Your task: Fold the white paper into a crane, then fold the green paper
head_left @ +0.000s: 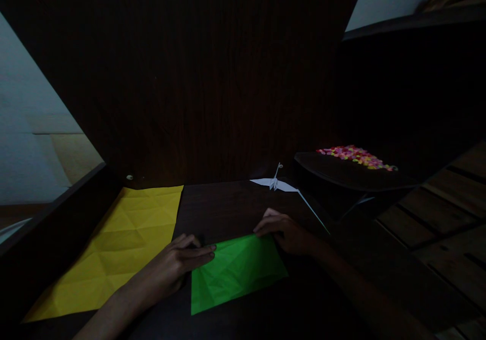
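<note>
A creased green paper sheet (237, 271) lies flat on the dark wooden table (228, 203) in front of me. My left hand (182, 259) rests on the table with its fingertips pressing the sheet's upper left corner. At the sheet's upper right corner my right hand (286, 231) presses down with its fingers. Neither hand lifts the paper. A larger creased yellow paper sheet (121, 243) lies to the left, just beside my left forearm.
A white folded paper crane (279, 183) sits at the back of the table. To its right a dark tray (341, 173) carries several small colourful pieces (355, 156). A dark wooden panel rises behind the table. The scene is dim.
</note>
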Action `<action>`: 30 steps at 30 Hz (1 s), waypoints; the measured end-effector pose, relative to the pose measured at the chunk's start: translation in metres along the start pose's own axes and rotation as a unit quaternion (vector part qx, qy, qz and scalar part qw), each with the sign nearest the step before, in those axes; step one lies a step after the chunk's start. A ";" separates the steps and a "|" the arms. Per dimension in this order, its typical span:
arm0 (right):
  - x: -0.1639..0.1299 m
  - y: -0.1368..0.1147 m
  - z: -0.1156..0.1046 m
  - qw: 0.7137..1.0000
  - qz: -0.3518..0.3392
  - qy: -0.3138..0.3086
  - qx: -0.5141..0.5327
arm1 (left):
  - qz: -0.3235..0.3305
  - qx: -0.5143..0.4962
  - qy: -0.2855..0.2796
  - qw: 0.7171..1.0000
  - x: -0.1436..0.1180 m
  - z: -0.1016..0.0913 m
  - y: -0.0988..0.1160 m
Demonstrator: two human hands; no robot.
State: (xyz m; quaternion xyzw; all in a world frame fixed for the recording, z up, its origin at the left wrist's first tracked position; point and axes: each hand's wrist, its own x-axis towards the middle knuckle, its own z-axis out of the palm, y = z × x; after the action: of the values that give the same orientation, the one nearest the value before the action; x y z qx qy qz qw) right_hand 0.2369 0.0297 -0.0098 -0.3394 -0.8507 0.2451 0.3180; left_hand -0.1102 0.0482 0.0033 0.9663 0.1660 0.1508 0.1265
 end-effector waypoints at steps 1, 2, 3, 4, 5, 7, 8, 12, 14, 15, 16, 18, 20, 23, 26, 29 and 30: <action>0.000 0.000 0.001 1.000 0.004 -0.005 0.002 | -0.008 0.009 -0.002 1.000 0.000 -0.001 0.001; -0.001 0.000 0.001 1.000 0.009 -0.011 0.004 | -0.011 0.017 -0.002 1.000 0.000 -0.001 0.002; -0.001 -0.001 0.002 1.000 0.014 -0.015 0.004 | -0.017 0.026 -0.004 1.000 0.000 -0.002 0.004; -0.001 -0.003 0.002 1.000 0.019 -0.018 0.004 | -0.020 0.036 -0.004 0.999 0.000 -0.003 0.005; -0.001 -0.006 0.001 0.999 0.023 -0.022 0.000 | -0.022 0.047 -0.005 0.999 0.001 -0.003 0.007; 0.000 -0.013 0.001 0.999 0.029 -0.035 -0.019 | -0.031 0.068 -0.006 0.997 0.002 -0.003 0.012; 0.001 -0.017 0.001 0.998 0.032 -0.037 -0.039 | -0.034 0.075 -0.008 0.997 0.003 -0.003 0.014; 0.003 -0.031 0.006 0.988 0.036 -0.033 -0.143 | -0.034 0.118 0.020 0.992 0.006 0.001 0.025; 0.003 -0.033 0.010 0.984 0.022 -0.027 -0.176 | -0.030 0.132 0.033 0.990 0.005 0.004 0.028; 0.002 -0.034 0.013 0.982 0.014 -0.030 -0.188 | -0.031 0.135 0.037 0.990 0.005 0.006 0.029; 0.002 -0.034 0.015 0.980 0.004 -0.034 -0.197 | -0.031 0.135 0.036 0.990 0.004 0.006 0.030; 0.001 -0.033 0.017 0.976 -0.011 -0.037 -0.216 | -0.030 0.122 0.018 0.992 0.003 0.007 0.032; 0.002 -0.033 0.019 0.973 -0.027 -0.041 -0.226 | -0.024 0.107 -0.010 0.994 0.004 0.006 0.035; 0.003 -0.031 0.025 0.972 -0.043 -0.051 -0.227 | 0.003 0.113 -0.022 0.993 0.009 0.005 0.043; 0.003 -0.031 0.039 0.967 -0.053 -0.080 -0.235 | 0.041 0.117 -0.029 0.992 0.014 0.015 0.047; 0.003 -0.036 0.056 0.967 -0.023 -0.081 -0.241 | 0.034 0.137 -0.030 0.989 0.014 0.040 0.042; 0.004 -0.039 0.062 0.967 -0.015 -0.075 -0.242 | 0.030 0.146 -0.029 0.988 0.012 0.049 0.038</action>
State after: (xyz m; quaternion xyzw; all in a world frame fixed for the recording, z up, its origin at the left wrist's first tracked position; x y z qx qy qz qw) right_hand 0.1748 -0.0054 -0.0254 -0.3744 -0.9111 0.0519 0.1647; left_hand -0.0719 0.0080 -0.0273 0.9828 0.1539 0.1009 -0.0155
